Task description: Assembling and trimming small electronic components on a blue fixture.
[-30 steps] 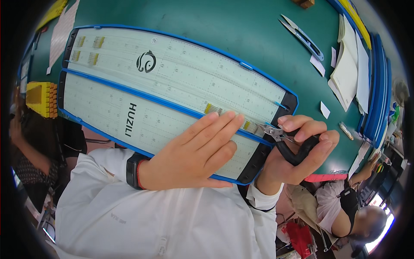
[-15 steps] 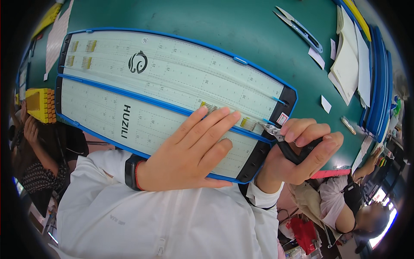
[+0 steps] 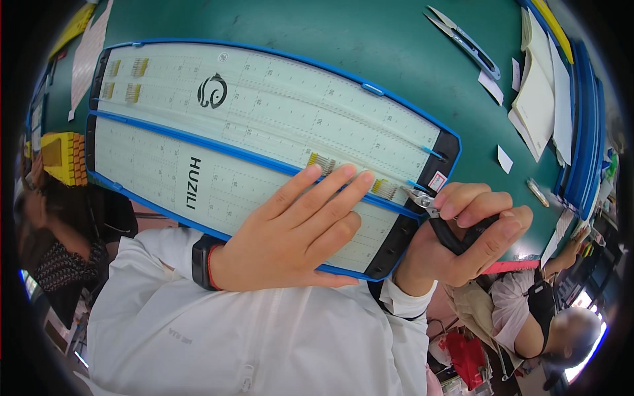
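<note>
Green surface [image 3: 284, 23] beneath, a blue-framed board [image 3: 277, 125] is partly covered by the flat, loosely spread left hand [image 3: 297, 234]; black-handled pliers [image 3: 445, 232] are gripped in the curled right hand [image 3: 469, 263], over the board's end. Exposed now: a red-edged label [image 3: 437, 181], covered a second ago.

Black-handled pliers [image 3: 446, 234] — in right fingers [image 3: 494, 204]
</note>
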`<state>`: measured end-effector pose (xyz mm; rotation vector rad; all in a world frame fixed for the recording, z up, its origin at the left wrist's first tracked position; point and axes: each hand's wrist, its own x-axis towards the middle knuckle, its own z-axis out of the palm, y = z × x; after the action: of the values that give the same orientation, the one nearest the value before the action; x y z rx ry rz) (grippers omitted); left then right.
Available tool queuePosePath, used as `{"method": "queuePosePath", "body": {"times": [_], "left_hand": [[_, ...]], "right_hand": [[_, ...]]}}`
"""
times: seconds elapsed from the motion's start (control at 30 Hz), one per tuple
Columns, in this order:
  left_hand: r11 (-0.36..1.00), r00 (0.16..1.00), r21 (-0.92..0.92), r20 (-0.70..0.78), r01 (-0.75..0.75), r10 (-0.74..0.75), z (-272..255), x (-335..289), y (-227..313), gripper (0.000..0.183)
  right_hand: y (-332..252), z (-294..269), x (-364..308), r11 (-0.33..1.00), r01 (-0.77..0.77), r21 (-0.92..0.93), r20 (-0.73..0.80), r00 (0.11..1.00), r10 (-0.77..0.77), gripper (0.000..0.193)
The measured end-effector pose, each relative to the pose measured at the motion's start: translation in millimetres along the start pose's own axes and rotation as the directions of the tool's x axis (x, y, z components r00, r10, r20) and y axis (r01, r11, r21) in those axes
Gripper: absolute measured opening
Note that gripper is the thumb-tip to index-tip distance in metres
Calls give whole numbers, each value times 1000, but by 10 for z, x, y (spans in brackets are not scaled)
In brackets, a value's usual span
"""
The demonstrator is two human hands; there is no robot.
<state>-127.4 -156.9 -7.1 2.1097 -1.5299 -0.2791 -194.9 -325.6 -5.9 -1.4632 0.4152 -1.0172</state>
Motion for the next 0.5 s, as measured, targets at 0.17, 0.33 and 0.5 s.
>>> {"method": "queuePosePath", "body": {"times": [0.17,0.33,0.5], "left_hand": [[998,999,53,-11,-35,35,-1,9,-14,58],[997,998,63,-28,-53,55,2,15,-21,58],[997,999,62,-23,-48,49,3,20,-6,58]], "right_hand": [[15,-18,2,1000,-4,31,43,999,2,18],[10,-4,0,998,-26,54,45,999,23,19],[15,-40,-2,999,-27,45,74,997,24,20]]}}
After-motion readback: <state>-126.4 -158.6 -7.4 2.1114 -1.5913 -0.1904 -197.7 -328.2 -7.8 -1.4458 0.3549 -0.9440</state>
